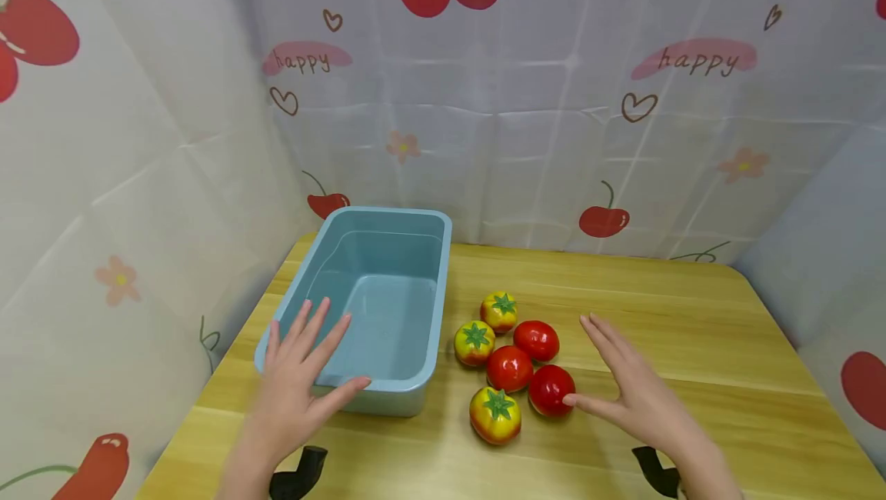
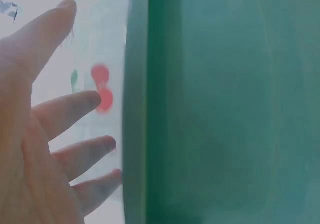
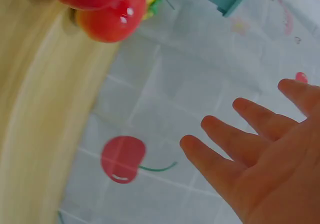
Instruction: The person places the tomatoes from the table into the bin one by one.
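In the head view my left hand hovers at the near left corner of a light blue plastic bin, fingers spread and holding nothing. The bin's inside shows bare walls and floor. To its right lies a cluster of red tomatoes and yellow-and-red tomatoes with green leaf tops. My right hand is just right of them, fingers straight, its thumb overlapping the rightmost red tomato in this view. The right wrist view shows that palm with nothing in it.
All this stands on a light wooden table. A white curtain printed with cherries, hearts and flowers hangs behind it and at both sides. Dark straps show at both wrists.
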Available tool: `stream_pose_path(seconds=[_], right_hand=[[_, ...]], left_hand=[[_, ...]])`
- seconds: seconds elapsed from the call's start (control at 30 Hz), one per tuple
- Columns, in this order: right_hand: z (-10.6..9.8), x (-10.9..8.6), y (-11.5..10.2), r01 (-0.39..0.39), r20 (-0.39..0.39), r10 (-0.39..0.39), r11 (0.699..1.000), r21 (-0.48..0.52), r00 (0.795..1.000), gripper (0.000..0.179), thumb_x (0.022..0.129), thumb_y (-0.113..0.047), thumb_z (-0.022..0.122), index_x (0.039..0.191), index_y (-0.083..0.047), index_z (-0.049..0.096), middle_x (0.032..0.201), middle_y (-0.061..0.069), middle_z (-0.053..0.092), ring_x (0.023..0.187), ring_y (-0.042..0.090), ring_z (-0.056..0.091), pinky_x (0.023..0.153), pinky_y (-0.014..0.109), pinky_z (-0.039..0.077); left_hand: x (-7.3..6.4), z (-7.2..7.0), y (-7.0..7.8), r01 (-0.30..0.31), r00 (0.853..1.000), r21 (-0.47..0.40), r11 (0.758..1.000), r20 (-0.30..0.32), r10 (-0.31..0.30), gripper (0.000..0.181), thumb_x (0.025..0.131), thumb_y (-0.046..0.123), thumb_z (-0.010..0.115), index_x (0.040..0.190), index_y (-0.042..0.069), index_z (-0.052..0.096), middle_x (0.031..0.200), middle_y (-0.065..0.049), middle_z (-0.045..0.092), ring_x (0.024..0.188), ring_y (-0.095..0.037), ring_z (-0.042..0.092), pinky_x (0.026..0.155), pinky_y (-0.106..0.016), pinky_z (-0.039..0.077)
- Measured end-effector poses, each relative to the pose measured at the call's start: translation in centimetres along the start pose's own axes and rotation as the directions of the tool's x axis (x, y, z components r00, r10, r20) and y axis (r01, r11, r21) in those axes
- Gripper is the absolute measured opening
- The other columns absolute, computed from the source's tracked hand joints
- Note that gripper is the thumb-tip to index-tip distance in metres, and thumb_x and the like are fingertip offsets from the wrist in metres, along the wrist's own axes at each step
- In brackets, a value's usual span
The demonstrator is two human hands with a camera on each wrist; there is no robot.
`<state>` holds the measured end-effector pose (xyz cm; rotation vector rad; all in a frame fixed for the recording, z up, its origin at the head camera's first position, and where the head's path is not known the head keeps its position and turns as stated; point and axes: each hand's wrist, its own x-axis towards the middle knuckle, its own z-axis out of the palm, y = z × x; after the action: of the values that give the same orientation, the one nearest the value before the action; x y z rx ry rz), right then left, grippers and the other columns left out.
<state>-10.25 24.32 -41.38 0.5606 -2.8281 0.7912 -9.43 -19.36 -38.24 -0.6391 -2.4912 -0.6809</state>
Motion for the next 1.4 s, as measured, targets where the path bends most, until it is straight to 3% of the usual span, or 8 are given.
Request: stream_pose_path(seconds=[0.3, 0.6, 0.67, 0.77, 0.9, 1.0, 1.2, 1.4], right_hand=[[3.0, -0.3, 2.2, -0.106, 0.096, 0.094, 0.987, 0.125, 0.991, 0.097, 0.071, -0.051, 0.077, 0.149, -0.028, 0.025, 0.150, 0.016, 0.025, 0.130, 0.044, 0.030, 0.088, 0.068, 0.035], [5.5, -0.3, 3.6, -0.089, 0.127, 0.063, 0.972, 0.217, 0.990, 0.094, 0.071, -0.042, 0.080, 0.147, -0.013, 0.033, 0.146, 0.022, 0.031, 0.125, 0.048, 0.036, 0.090, 0.067, 0.034], [5.8, -0.4, 3.7, -0.085, 0.123, 0.060, 0.973, 0.212, 0.991, 0.093, 0.071, -0.042, 0.080, 0.146, -0.013, 0.034, 0.145, 0.023, 0.032, 0.124, 0.048, 0.037, 0.089, 0.067, 0.035], [6.3, -0.4, 3.9, -0.095, 0.124, 0.069, 0.973, 0.210, 0.990, 0.091, 0.072, -0.042, 0.080, 0.146, -0.013, 0.035, 0.145, 0.022, 0.033, 0.124, 0.048, 0.037, 0.091, 0.066, 0.034], [6.8, -0.4, 4.1, -0.123, 0.138, 0.094, 0.968, 0.219, 0.986, 0.092, 0.071, -0.044, 0.079, 0.146, -0.015, 0.035, 0.146, 0.019, 0.033, 0.127, 0.046, 0.035, 0.093, 0.066, 0.032], [7.1, -0.4, 4.3, -0.129, 0.142, 0.098, 0.963, 0.236, 0.985, 0.090, 0.071, -0.045, 0.079, 0.145, -0.015, 0.037, 0.144, 0.017, 0.037, 0.126, 0.044, 0.037, 0.094, 0.064, 0.032], [7.3, -0.5, 4.3, -0.173, 0.171, 0.127, 0.942, 0.287, 0.977, 0.077, 0.072, -0.044, 0.078, 0.135, -0.011, 0.049, 0.132, 0.014, 0.051, 0.119, 0.038, 0.047, 0.095, 0.060, 0.035], [6.9, -0.4, 4.1, -0.219, 0.169, 0.175, 0.928, 0.300, 0.970, 0.074, 0.071, -0.045, 0.079, 0.132, -0.012, 0.052, 0.129, 0.013, 0.053, 0.117, 0.036, 0.049, 0.094, 0.057, 0.038]], left_hand=[[-2.3, -0.8, -4.2, 0.131, 0.986, -0.146, 0.981, -0.082, -0.144, 0.073, 0.072, 0.019, 0.081, 0.138, 0.015, 0.050, 0.150, -0.015, 0.028, 0.140, -0.033, 0.014, 0.105, -0.063, -0.001], [-3.9, -0.9, -6.5, 0.353, 0.931, -0.290, 0.890, 0.010, -0.366, 0.072, 0.079, 0.014, 0.076, 0.143, 0.020, 0.043, 0.154, 0.002, 0.018, 0.139, -0.017, 0.019, 0.095, -0.068, 0.022], [-4.2, -1.0, -6.8, 0.376, 0.922, -0.310, 0.873, 0.029, -0.387, 0.072, 0.080, 0.013, 0.075, 0.144, 0.022, 0.041, 0.154, 0.003, 0.018, 0.139, -0.014, 0.020, 0.095, -0.067, 0.023], [-4.5, -0.9, -7.2, 0.393, 0.915, -0.320, 0.862, 0.043, -0.401, 0.073, 0.081, 0.011, 0.074, 0.145, 0.023, 0.039, 0.154, 0.002, 0.021, 0.136, -0.007, 0.022, 0.103, -0.040, 0.030], [-4.7, -0.7, -7.6, 0.380, 0.921, -0.333, 0.863, 0.044, -0.388, 0.074, 0.083, 0.006, 0.071, 0.146, 0.020, 0.036, 0.151, -0.004, 0.027, 0.126, 0.004, 0.032, 0.088, -0.006, 0.034], [-4.8, -0.6, -7.7, 0.393, 0.914, -0.360, 0.846, 0.051, -0.403, 0.074, 0.084, 0.004, 0.070, 0.147, 0.019, 0.035, 0.147, -0.008, 0.034, 0.115, 0.007, 0.043, 0.083, -0.007, 0.040], [-4.8, -0.4, -7.3, 0.469, 0.873, -0.413, 0.781, 0.082, -0.481, 0.076, 0.085, 0.007, 0.069, 0.149, 0.021, 0.030, 0.142, -0.018, 0.037, 0.102, 0.007, 0.050, 0.077, -0.011, 0.045], [-4.5, -0.3, -7.1, 0.479, 0.862, -0.458, 0.749, 0.086, -0.500, 0.078, 0.085, 0.005, 0.069, 0.150, 0.020, 0.028, 0.141, -0.023, 0.036, 0.100, 0.007, 0.051, 0.075, -0.012, 0.047]])
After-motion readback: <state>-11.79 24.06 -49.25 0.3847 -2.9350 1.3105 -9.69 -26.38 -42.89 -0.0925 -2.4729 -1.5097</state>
